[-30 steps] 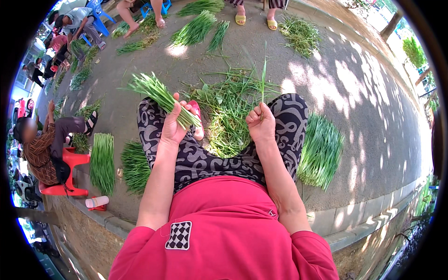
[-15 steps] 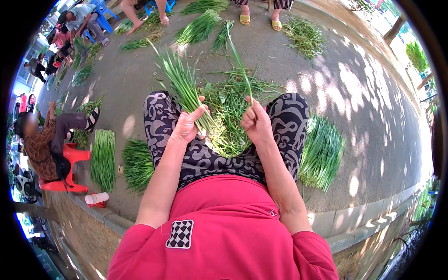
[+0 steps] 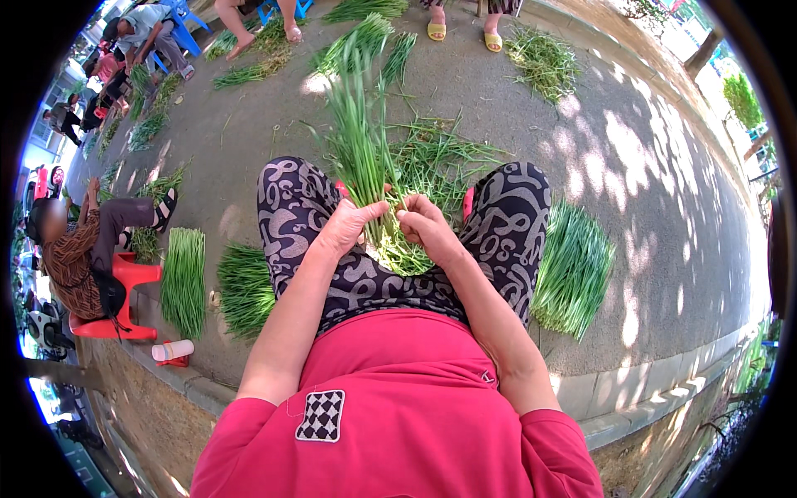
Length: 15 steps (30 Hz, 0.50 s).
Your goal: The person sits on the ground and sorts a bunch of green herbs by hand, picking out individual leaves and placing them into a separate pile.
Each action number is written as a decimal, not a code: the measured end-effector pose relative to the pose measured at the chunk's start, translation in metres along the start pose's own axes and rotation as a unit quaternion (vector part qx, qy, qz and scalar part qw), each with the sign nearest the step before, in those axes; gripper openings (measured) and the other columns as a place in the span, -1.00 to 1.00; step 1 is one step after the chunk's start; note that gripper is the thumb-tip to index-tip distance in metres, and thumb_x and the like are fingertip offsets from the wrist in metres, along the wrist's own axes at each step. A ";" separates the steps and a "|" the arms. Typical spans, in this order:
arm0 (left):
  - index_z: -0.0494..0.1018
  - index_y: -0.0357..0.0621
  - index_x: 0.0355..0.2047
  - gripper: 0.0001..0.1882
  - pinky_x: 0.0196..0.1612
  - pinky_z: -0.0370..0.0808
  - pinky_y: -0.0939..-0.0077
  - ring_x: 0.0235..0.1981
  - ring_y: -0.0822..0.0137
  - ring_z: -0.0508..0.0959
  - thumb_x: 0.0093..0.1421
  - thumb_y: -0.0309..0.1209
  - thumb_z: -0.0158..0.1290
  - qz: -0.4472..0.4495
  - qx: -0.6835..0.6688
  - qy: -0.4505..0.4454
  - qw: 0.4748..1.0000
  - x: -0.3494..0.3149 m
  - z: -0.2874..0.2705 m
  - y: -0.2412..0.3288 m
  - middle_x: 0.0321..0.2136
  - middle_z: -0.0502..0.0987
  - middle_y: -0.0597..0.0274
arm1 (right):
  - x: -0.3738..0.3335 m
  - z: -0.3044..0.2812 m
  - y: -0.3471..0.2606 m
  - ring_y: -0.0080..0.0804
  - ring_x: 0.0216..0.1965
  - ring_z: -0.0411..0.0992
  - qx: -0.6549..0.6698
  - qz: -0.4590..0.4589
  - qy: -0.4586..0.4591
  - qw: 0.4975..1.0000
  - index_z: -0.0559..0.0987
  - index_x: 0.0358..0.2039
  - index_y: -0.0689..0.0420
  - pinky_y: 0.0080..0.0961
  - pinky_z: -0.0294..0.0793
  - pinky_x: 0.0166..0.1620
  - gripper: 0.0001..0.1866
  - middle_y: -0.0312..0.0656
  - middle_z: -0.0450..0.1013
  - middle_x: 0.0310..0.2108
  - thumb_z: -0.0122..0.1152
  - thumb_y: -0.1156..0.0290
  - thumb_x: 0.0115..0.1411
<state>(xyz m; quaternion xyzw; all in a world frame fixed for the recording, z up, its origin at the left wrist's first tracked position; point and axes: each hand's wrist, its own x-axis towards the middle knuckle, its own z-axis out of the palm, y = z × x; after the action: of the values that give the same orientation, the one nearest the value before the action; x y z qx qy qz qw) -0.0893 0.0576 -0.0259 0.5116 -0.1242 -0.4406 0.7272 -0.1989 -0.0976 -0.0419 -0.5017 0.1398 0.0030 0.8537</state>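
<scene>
In my left hand (image 3: pixel 353 226) is a bunch of long green chives (image 3: pixel 359 153), its leafy tips pointing away from me and blurred by motion. The fingers are closed round the lower stems. My right hand (image 3: pixel 427 228) is pinched close by, at the right side of the bunch, and a thin chive stalk seems to run up from its fingertips. Between my knees, under both hands, lies a heap of loose green trimmings (image 3: pixel 432 166). Neat chive bundles rest on the ground beside my legs, one at the left (image 3: pixel 246 292) and one at the right (image 3: pixel 573 270).
Another chive bundle (image 3: pixel 183 284) lies farther left, near a person on a red plastic chair (image 3: pixel 124 299) and a pale bottle (image 3: pixel 173 351). Ahead are more chives (image 3: pixel 361 41), a heap of trimmings (image 3: pixel 541 60) and feet in yellow slippers (image 3: pixel 437 31). A kerb (image 3: pixel 664 398) runs behind me.
My hands have come together. The left has moved right with its bunch, now more upright; the right has moved left, bringing its single stalk from the right side to the bunch.
</scene>
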 end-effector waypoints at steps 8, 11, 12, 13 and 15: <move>0.40 -0.21 0.02 -0.55 -0.15 0.47 0.56 -0.25 0.45 0.53 0.11 -0.43 0.21 0.010 0.047 0.004 0.999 0.003 0.002 -0.004 -0.24 0.54 0.32 | 0.001 0.005 0.006 -0.62 -0.40 0.33 -0.149 -0.064 0.044 0.986 0.42 -0.29 0.22 -0.63 0.36 -0.31 -0.74 -0.32 0.39 -0.39 0.32 0.49 0.05; 0.38 -0.21 0.05 -0.53 -0.14 0.45 0.56 -0.25 0.46 0.52 0.12 -0.43 0.19 0.032 0.077 0.007 0.996 0.003 0.002 -0.005 -0.24 0.54 0.33 | -0.001 0.007 0.004 -0.65 -0.43 0.32 -0.139 -0.062 0.050 0.987 0.44 -0.28 0.23 -0.67 0.32 -0.37 -0.77 -0.34 0.38 -0.42 0.28 0.49 0.08; 0.38 -0.21 0.05 -0.53 -0.14 0.45 0.56 -0.24 0.46 0.51 0.13 -0.43 0.19 0.031 0.078 0.002 0.996 0.003 0.002 -0.004 -0.23 0.54 0.33 | -0.001 0.006 0.004 -0.68 -0.46 0.30 -0.116 -0.052 0.049 0.991 0.45 -0.25 0.23 -0.69 0.29 -0.40 -0.77 -0.36 0.37 -0.44 0.25 0.49 0.09; 0.37 -0.21 0.06 -0.52 -0.13 0.45 0.55 -0.24 0.47 0.51 0.13 -0.42 0.18 0.029 0.080 -0.003 0.996 0.004 0.002 -0.003 -0.23 0.54 0.33 | 0.000 0.005 0.004 -0.70 -0.49 0.29 -0.093 -0.042 0.049 0.994 0.45 -0.23 0.24 -0.72 0.26 -0.44 -0.77 -0.38 0.36 -0.45 0.23 0.49 0.10; 0.36 -0.22 0.07 -0.52 -0.15 0.45 0.56 -0.24 0.48 0.50 0.14 -0.43 0.17 0.029 0.072 0.014 0.997 0.004 -0.001 -0.004 -0.23 0.54 0.32 | -0.001 0.005 0.002 -0.74 -0.55 0.24 -0.047 -0.028 0.051 0.997 0.46 -0.18 0.23 -0.76 0.18 -0.52 -0.76 -0.41 0.34 -0.50 0.19 0.47 0.13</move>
<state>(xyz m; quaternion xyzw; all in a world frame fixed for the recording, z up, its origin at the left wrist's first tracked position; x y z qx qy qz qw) -0.0888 0.0547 -0.0310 0.5650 -0.1605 -0.4023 0.7023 -0.1989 -0.0921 -0.0410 -0.5449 0.1684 -0.0397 0.8205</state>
